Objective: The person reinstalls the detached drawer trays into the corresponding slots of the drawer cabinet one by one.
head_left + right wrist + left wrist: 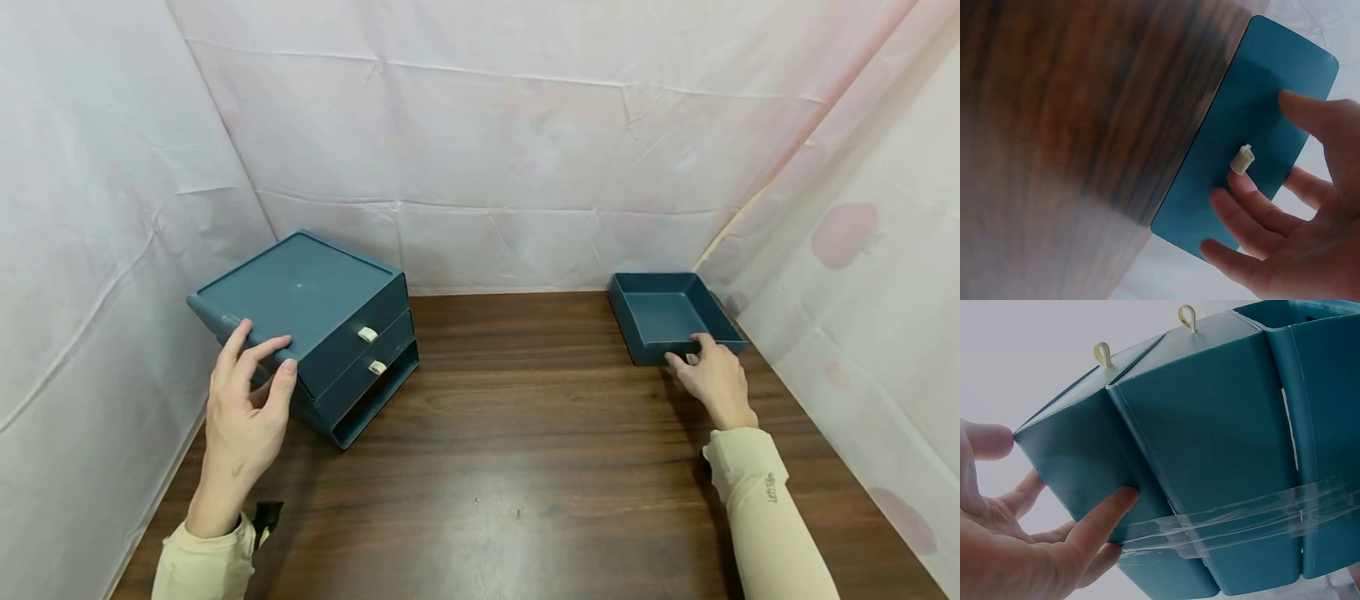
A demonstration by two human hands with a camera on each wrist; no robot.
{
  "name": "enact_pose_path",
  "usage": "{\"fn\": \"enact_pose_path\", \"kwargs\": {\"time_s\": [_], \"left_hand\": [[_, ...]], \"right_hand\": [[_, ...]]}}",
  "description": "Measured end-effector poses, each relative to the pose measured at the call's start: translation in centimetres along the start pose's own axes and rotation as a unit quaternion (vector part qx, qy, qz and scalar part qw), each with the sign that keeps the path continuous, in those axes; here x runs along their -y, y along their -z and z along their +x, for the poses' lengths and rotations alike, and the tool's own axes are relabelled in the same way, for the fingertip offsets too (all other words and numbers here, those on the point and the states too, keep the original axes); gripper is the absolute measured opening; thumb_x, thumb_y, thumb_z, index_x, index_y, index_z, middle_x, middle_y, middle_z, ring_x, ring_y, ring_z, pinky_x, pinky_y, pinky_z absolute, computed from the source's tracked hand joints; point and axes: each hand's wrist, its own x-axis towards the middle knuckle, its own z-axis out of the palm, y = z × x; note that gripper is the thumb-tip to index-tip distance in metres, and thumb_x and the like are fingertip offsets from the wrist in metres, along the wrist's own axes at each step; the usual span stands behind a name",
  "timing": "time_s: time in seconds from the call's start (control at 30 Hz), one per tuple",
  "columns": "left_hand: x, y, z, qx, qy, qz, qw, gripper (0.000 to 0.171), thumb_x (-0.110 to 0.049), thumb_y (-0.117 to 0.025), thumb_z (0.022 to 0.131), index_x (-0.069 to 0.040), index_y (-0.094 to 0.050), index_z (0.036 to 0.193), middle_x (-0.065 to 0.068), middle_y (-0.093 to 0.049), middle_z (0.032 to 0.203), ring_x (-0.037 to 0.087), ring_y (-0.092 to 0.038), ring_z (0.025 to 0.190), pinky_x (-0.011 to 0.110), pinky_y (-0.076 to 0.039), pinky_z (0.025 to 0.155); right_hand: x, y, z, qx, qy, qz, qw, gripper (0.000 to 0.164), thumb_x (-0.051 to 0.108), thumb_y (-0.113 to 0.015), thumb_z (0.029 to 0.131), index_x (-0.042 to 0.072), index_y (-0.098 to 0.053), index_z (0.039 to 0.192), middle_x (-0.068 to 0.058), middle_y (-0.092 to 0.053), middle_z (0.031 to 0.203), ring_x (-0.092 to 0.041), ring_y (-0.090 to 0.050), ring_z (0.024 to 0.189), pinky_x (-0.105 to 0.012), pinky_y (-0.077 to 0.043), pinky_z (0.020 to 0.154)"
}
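At the left, a dark teal drawer unit point(330, 308) stands on the table, its lowest slot hollow at the front. Two closed drawers above the slot carry pale loop pulls point(367, 334). My left hand point(247, 408) rests on the unit's near top edge with fingers spread; in the left wrist view a finger lies against the side wall. A separate teal drawer point(660, 310) sits at the back right with nothing visible inside. My right hand point(714, 379) pinches its front wall, thumb outside and a finger over the rim. The drawer's pale pull point(1242, 160) touches one fingertip.
The brown wood-grain table point(480, 450) reaches back to a pale wrinkled curtain point(487, 150), with more curtain at both sides. Clear tape point(1241, 528) runs round the drawer unit. Small specks lie on the tabletop near the front.
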Motion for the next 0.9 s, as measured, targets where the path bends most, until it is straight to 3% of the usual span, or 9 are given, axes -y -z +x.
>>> {"fn": "enact_pose_path", "kwargs": {"time_s": [0.3,0.67,0.9], "left_hand": [[0.1,0.0,0.0,0.003,-0.003,0.001,1.0000,0.035,-0.022,-0.066,0.106,-0.015,-0.070,0.140,-0.003,-0.032,0.174,0.029,-0.027,0.162,-0.005,-0.039,0.091],[0.3,0.0,0.1,0.002,-0.007,-0.003,1.0000,0.035,-0.021,-0.068,0.105,-0.016,-0.071,0.140,-0.003,-0.032,0.174,0.030,-0.028,0.161,-0.005,-0.039,0.090],[0.3,0.0,0.1,0.001,-0.008,-0.004,1.0000,0.035,-0.020,-0.068,0.105,-0.016,-0.071,0.139,-0.003,-0.032,0.174,0.030,-0.028,0.161,-0.005,-0.039,0.090]], "right_hand": [[-0.2,0.0,-0.4,-0.054,0.012,0.011,0.998,0.079,0.055,-0.072,0.099,-0.009,-0.056,0.143,-0.039,-0.067,0.115,-0.056,-0.064,0.100,-0.068,-0.053,0.081],[0.0,0.0,-0.4,-0.103,0.008,0.027,0.994,0.074,0.053,-0.075,0.097,-0.005,-0.060,0.140,-0.036,-0.068,0.113,-0.056,-0.062,0.104,-0.073,-0.049,0.090],[0.7,1.5,-0.6,-0.104,-0.001,0.034,0.994,0.075,0.057,-0.074,0.097,-0.003,-0.061,0.140,-0.032,-0.071,0.109,-0.052,-0.064,0.097,-0.066,-0.051,0.082]]}}
